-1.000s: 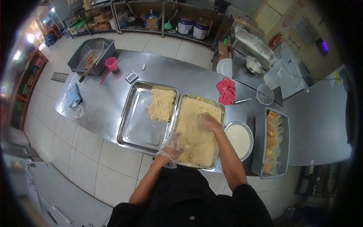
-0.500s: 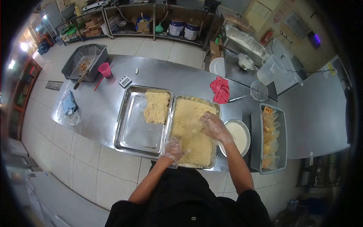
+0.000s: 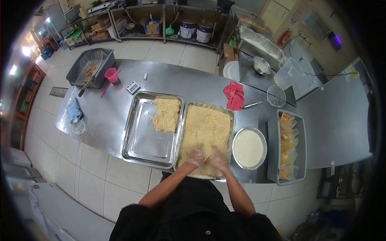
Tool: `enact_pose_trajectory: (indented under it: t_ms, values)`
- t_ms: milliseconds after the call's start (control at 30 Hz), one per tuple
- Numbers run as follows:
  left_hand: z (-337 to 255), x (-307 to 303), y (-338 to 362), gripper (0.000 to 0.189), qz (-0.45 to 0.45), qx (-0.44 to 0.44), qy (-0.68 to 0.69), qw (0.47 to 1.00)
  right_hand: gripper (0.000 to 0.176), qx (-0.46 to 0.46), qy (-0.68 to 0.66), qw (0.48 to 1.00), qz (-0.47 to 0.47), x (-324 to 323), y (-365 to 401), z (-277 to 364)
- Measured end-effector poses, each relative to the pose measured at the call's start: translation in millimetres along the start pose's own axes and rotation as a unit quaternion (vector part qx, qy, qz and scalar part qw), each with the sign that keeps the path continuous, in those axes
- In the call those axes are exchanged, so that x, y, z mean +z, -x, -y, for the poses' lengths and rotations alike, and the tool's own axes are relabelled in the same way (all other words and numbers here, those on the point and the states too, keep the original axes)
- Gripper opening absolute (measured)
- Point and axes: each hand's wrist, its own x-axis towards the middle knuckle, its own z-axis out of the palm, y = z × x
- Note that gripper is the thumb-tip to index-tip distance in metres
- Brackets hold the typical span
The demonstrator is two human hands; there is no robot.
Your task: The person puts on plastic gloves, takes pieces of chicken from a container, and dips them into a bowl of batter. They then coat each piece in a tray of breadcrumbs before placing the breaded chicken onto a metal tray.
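Note:
My left hand [image 3: 196,157], in a clear plastic glove, is down in the near half of a metal tray [image 3: 232,120] of pale breadcrumbs [image 3: 193,120]. Its fingers curl inward; what they hold, if anything, is hidden. Close beside it my right hand [image 3: 218,160], also gloved, is smeared by motion, so its fingers cannot be read. A paler crumb-covered strip [image 3: 206,138] stretches away from between the hands. On the left, a second tray [image 3: 146,138] holds crumb-coated slabs [image 3: 167,114] along its right side. A bowl of creamy white batter [image 3: 249,148] stands right of the crumbs.
At the right edge stands a grey bin [image 3: 273,144] of bagged food. A red cloth [image 3: 234,96], a strainer [image 3: 276,96], a timer [image 3: 132,87] and a pink cup [image 3: 112,75] lie farther back. A grey tub [image 3: 105,66] with a wire skimmer is far left.
My right hand has come down and left from the middle of the crumbs to beside my left hand. My left hand has moved slightly right, farther into the crumb tray.

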Motion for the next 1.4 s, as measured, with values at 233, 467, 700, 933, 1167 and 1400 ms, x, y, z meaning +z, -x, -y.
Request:
enact_pose_trajectory:
  t_ms: [233, 467, 700, 933, 1167, 1400]
  values:
    - [24, -40, -52, 0.049, -0.355, 0.134, -0.042, 0.924, 0.066, -0.279, 0.130, 0.939, -0.154, -74, -78, 0]
    - [35, -18, 19, 0.034, -0.260, 0.093, -0.067, 0.959, 0.016, -0.238, 0.035, 0.968, -0.064, -18, -150, -10]
    - [42, 7, 67, 0.034, -0.244, 0.138, 0.110, 0.954, 0.014, -0.128, 0.107, 0.986, 0.000, -34, -174, 47]
    - [50, -29, 110, 0.034, -0.265, 0.091, 0.221, 0.934, 0.029, -0.231, 0.311, 0.922, -0.004, -74, -181, 42]
    - [60, -52, 131, 0.030, -0.238, 0.122, 0.321, 0.909, 0.052, -0.161, 0.305, 0.930, 0.123, -104, -135, 74]
    - [86, -41, 121, 0.035, -0.250, 0.125, 0.344, 0.896, 0.045, -0.162, 0.232, 0.956, 0.078, -145, -67, 137]
